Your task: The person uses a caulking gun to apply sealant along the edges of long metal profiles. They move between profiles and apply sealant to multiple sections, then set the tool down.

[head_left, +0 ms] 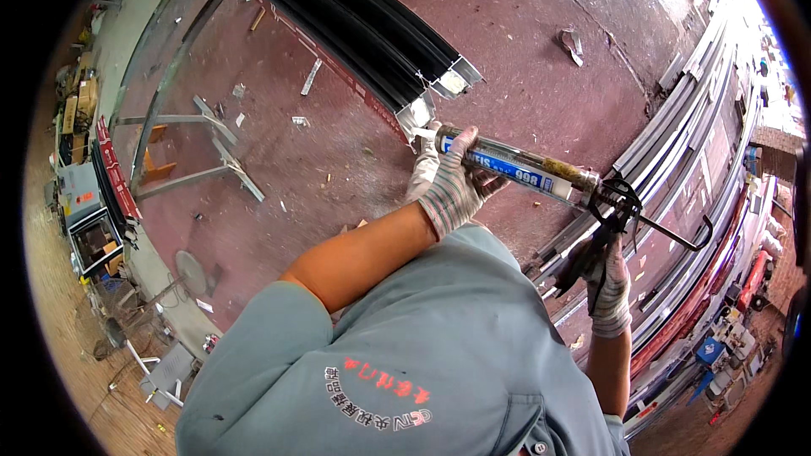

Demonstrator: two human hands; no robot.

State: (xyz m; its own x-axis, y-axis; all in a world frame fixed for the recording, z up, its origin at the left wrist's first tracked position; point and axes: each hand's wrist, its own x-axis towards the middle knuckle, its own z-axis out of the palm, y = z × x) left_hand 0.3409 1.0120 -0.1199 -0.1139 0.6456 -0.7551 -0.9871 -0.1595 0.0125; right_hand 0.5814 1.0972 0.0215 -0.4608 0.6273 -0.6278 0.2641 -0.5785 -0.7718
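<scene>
A caulking gun (623, 201) loaded with a clear, blue-labelled sealant cartridge (519, 171) lies across in front of my chest, its white nozzle (423, 133) pointing left. Striped work gloves cover both hands. My left hand (456, 187) is wrapped round the cartridge near its front end. On the right, my right hand (610, 287) grips the gun's black handle below the frame; the trigger is partly hidden. White glove fabric (423, 173) shows behind my left hand, and I cannot tell whose it is. The nozzle tip is close to the cut end (416, 112) of a black metal profile.
Long black profiles (338, 21) run from the top toward the middle. Many silver bars (676, 131) are stacked along the right. Steel stand legs (182, 118) stand at left. Scraps litter the reddish floor (524, 42). A fan (190, 272) and boxes line the left side.
</scene>
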